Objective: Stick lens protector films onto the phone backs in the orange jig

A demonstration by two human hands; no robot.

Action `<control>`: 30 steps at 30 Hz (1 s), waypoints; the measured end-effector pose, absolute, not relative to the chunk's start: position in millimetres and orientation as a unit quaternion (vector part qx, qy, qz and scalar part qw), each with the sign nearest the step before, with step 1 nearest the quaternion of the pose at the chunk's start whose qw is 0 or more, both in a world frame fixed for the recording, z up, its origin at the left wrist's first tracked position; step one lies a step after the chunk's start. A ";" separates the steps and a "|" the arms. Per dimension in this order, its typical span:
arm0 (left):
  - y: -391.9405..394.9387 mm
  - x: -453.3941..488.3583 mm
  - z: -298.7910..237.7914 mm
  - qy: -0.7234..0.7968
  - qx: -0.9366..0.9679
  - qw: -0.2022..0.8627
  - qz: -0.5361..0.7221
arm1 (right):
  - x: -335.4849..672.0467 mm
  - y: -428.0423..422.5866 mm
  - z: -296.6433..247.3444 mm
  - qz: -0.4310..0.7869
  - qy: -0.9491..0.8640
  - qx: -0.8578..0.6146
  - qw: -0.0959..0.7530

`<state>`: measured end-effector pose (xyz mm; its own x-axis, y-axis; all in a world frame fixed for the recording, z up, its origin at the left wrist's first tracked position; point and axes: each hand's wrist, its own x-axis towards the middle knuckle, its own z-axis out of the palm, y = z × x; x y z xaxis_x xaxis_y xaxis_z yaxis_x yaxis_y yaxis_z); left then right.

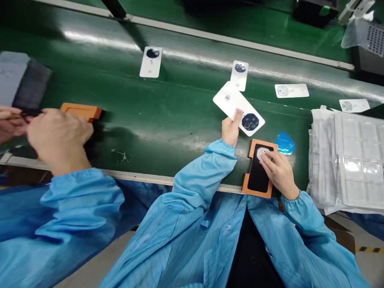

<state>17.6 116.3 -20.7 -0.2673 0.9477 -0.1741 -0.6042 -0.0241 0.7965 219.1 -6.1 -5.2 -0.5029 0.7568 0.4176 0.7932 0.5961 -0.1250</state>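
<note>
My left hand [231, 130] pinches a white phone back panel [237, 105] by its lower edge, above the green bench. The panel is tilted, with a dark round camera area at its lower right. My right hand [279, 171] is closed, thumb and fingertips on a silver round camera disc [261, 153]. That disc lies at the upper end of a black slab [258, 176] set in an orange fixture [246, 188]. Whether the disc is loose or fixed is hidden by my fingers. A crumpled blue film [285, 143] lies just beyond the fixture.
Several white panels [151, 62] lie across the back of the bench. Clear plastic trays [361, 160] are stacked at right. At left, a co-worker's hands [60, 136] handle a dark piece near another orange fixture [82, 111] and a grey block [13, 78].
</note>
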 end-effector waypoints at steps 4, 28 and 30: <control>110.6 19.4 -12.4 0.372 0.227 0.617 0.655 | 225.0 -9.6 -2.9 -0.006 -0.873 -0.449 0.190; 70.3 51.0 -9.4 0.335 0.324 0.661 0.589 | 179.0 61.3 24.6 0.071 -0.648 -0.590 0.475; 70.0 51.3 -8.3 0.334 0.325 0.656 0.593 | 178.8 61.8 24.5 0.079 -0.647 -0.589 0.477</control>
<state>51.3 70.0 -8.3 0.0729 0.9960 -0.0522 -0.5616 0.0843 0.8231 178.8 61.8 24.5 0.1496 0.8381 0.5245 0.6871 0.2933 -0.6647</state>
